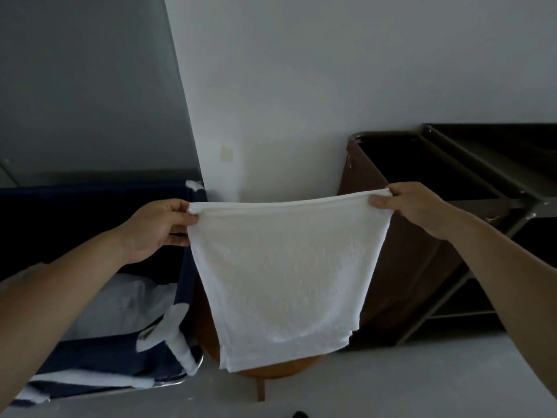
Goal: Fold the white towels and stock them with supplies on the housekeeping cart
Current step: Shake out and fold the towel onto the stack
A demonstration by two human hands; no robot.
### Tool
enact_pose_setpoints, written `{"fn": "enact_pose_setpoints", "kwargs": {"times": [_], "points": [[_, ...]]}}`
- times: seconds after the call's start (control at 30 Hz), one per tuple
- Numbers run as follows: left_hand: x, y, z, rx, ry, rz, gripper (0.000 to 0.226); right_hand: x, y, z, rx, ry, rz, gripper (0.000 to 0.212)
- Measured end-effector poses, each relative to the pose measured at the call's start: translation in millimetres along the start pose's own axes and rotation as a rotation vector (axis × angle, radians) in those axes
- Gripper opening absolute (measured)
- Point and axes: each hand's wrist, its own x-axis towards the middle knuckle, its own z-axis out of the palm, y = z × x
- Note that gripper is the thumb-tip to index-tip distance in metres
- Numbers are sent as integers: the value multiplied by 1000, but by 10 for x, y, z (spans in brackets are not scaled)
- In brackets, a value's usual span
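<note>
At the far left a navy linen bin (99, 351) is standing; the left hand (156, 230) is holding one top corner of the white towel (283, 267), its grip pinching the hem; the towel is hanging in layers in the air above a round wooden table (271, 372); the right hand (416, 206) is pinching the other corner likewise; the housekeeping cart (482, 176) is waiting beyond. Keeping the top edge taut and level, then bringing corner squarely to corner, is probably the way to fold cleanly.
</note>
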Motion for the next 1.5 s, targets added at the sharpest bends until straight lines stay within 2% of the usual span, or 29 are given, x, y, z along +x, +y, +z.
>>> {"fn": "enact_pose_setpoints", "kwargs": {"times": [0.2, 0.37, 0.47, 0.57, 0.63, 0.8, 0.9, 0.97, 1.03, 1.1, 1.2, 1.33, 1.5], "points": [[1032, -432, 322, -39, 182, -194, 27, 983, 610, 527, 158, -126, 214, 30], [1804, -1001, 626, -79, 338, -346, 32, 1638, 1219, 1222, 259, -64, 357, 20], [2120, -1332, 761, -38, 355, -413, 34, 1851, 1559, 1552, 212, -28, 444, 19], [2289, -1581, 838, -12, 298, -459, 33, 1907, 1805, 1793, 203, -23, 518, 36], [2337, -1708, 855, -31, 260, -479, 33, 1891, 1905, 1900, 209, 28, 540, 42], [2307, -1912, 830, -59, 232, -478, 28, 1870, 1935, 1955, 157, 87, 564, 37], [2356, -1853, 784, 107, 255, -290, 25, 1964, 1797, 1907, 147, 173, 439, 34], [2495, -1737, 761, 165, 342, -152, 23, 2106, 1677, 1838, 179, 278, 364, 33], [2690, -1638, 733, 219, 388, -101, 25, 2281, 1615, 1775, 246, 318, 368, 28], [2845, -1669, 728, 221, 323, -175, 30, 2399, 1663, 1790, 241, 242, 444, 25], [2792, -1918, 788, 199, 204, -319, 48, 2353, 1856, 1937, 142, 128, 589, 38], [2401, -2182, 894, 140, 289, -282, 68, 2035, 1932, 2012, 124, 183, 589, 48], [1738, -2396, 1090, 141, 337, -430, 64, 1482, 1910, 1966, 75, 36, 637, 62]]}}
